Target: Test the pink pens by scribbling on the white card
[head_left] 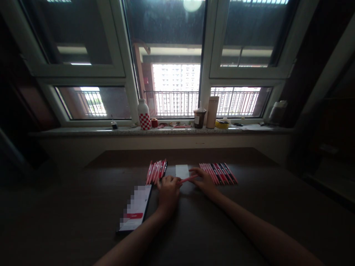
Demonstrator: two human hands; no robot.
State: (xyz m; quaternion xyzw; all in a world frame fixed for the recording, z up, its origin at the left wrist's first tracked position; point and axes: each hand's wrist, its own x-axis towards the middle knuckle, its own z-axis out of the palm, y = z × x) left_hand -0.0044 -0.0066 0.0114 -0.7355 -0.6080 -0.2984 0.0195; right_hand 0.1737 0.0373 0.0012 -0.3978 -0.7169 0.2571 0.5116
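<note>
- Fingers of the left hand (pixel 168 189) pinch the left end of a pink pen (pixel 188 179), while thumb and fingers of the right hand (pixel 204 181) grip its other end.
- Held between the two hands, the pink pen slants slightly upward to the right, in front of a small white lined sheet (pixel 182 170).
- Left of the sheet lies a bundle of pens (pixel 155 170), pink with some red and dark ones; in the dim light I can't tell whether the left hand touches its near end.
- Right of the sheet, a row of pens (pixel 219 173) in pink, red and black lies side by side, close beyond the right hand.
- Beside the left forearm rests a flat dark-edged case (pixel 135 210), its pale face partly pixelated, with a red patch.
- All this is on a dark table (pixel 235 229).
- Beyond, a windowsill (pixel 172 132) carries a red-checked bottle (pixel 144 117), a lidded cup (pixel 199 119) and a tall tan flask (pixel 212 112).
</note>
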